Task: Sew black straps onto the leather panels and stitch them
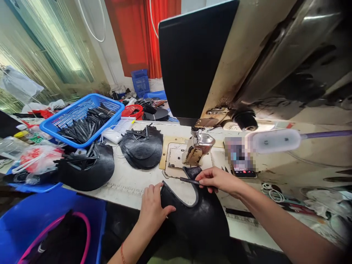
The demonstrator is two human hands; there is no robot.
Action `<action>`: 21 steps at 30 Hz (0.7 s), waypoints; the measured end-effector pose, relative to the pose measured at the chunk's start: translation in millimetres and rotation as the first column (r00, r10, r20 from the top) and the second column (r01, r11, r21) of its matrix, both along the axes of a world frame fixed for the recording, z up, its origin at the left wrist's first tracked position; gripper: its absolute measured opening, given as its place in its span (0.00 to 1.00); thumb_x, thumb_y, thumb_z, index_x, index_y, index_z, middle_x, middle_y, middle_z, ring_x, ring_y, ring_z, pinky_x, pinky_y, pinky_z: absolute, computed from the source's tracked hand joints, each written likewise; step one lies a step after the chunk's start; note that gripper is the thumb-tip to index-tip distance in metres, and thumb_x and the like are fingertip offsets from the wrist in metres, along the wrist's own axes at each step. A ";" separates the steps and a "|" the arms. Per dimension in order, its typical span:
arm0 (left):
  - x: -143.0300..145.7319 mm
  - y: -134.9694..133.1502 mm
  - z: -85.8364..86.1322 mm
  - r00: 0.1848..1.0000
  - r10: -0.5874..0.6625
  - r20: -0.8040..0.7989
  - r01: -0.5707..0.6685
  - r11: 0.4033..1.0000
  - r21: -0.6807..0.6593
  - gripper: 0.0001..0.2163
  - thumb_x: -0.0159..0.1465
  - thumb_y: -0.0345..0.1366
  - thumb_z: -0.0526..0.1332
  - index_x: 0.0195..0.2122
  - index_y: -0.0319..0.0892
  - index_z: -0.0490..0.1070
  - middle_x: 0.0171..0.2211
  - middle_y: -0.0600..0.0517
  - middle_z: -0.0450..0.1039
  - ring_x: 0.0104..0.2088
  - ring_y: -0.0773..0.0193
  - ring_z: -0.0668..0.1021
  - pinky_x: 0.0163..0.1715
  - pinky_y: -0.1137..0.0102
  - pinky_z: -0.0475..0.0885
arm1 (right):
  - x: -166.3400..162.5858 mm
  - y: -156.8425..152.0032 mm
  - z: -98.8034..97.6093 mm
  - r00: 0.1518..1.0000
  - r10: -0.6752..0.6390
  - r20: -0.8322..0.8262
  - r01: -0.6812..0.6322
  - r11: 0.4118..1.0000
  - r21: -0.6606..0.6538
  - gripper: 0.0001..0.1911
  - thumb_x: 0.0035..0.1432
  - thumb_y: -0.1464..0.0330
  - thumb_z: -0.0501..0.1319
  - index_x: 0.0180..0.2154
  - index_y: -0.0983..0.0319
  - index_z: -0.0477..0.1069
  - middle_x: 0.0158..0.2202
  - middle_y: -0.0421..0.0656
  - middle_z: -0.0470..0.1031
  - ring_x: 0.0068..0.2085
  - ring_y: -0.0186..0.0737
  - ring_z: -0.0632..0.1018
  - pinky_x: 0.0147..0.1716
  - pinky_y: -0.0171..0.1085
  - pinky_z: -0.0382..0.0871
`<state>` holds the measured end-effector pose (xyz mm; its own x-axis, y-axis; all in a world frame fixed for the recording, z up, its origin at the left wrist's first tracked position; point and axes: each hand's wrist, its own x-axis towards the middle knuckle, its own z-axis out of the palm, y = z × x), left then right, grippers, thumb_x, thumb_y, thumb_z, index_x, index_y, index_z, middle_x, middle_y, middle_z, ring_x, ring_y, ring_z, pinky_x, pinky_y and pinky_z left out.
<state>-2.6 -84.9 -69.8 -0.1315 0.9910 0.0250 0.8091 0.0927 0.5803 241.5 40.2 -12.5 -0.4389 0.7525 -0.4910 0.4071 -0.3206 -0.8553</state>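
A large black leather-like piece (206,216) with a U-shaped cut-out and a grey edge along it lies at the table's front, partly hanging over. My left hand (152,203) holds its left tip, thumb on top and the other fingers at the edge. Between the fingertips of my right hand (214,180) is a short narrow black strip (189,180), held near the right side of the cut-out. Just behind stands the post of a sewing machine (196,148), its metal top close to the piece.
Stacked black curved pieces (143,148) and another stack (93,172) lie left. A blue basket (110,121) holds many black strips. A phone (240,157) lies right of the post. The machine's head (220,66) overhangs the table; a blue tub (96,216) stands below left.
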 end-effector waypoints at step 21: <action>15.8 20.7 17.0 0.111 0.137 0.984 -0.086 0.988 -0.128 0.22 0.44 0.33 0.76 0.41 0.37 0.79 0.38 0.46 0.81 0.40 0.56 0.80 0.45 0.64 0.72 | -63.0 -37.9 -1.2 0.916 0.092 0.390 -0.397 0.341 0.852 0.14 0.53 0.78 0.56 0.35 0.57 0.76 0.34 0.44 0.76 0.46 0.51 0.70 0.54 0.61 0.52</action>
